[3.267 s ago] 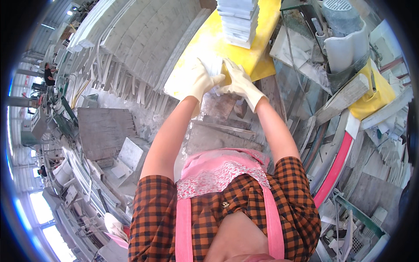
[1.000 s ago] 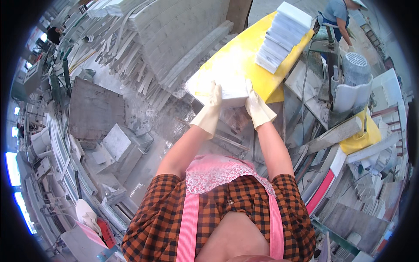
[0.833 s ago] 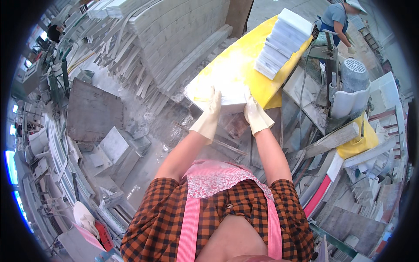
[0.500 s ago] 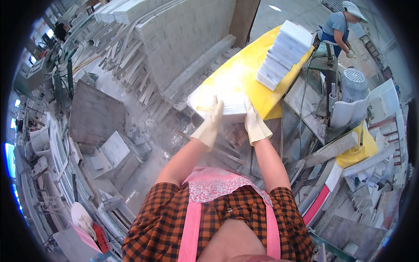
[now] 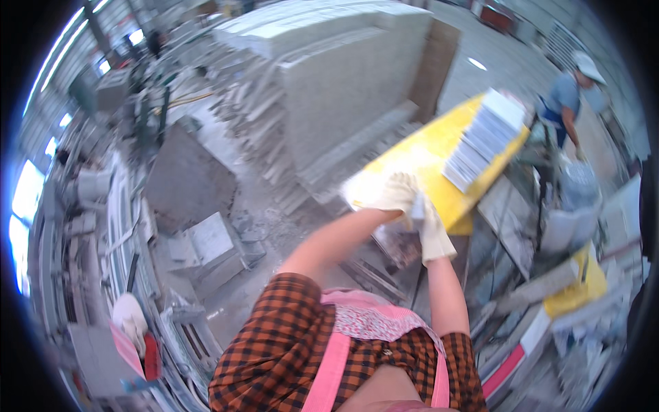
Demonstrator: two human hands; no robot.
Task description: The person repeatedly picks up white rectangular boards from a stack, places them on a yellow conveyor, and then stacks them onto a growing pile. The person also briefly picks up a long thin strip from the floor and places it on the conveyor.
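Both my hands wear cream rubber gloves and meet over the near end of a yellow-covered bench (image 5: 434, 152). My left hand (image 5: 398, 193) is closed, its fingers bent over the far side of a small bundle of white stone slabs (image 5: 417, 208). Against the near right side of that bundle is my right hand (image 5: 432, 232), closed on it too. Gloves hide most of the bundle, and the picture is somewhat blurred. Farther along the yellow cover lies a leaning row of white-grey stone slabs (image 5: 484, 141), apart from my hands.
Beyond the bench at left stands a tall stack of pale stone slabs (image 5: 350, 96). A co-worker (image 5: 564, 103) in a white hat is at the far right, near a grey motor (image 5: 578, 184). Left on the floor are a dark board (image 5: 189, 178) and stone offcuts (image 5: 211, 237).
My hands, side by side around the bundle before, have turned it; the left has swung across to the far side. The whole view has shifted, with the scene lower and farther right.
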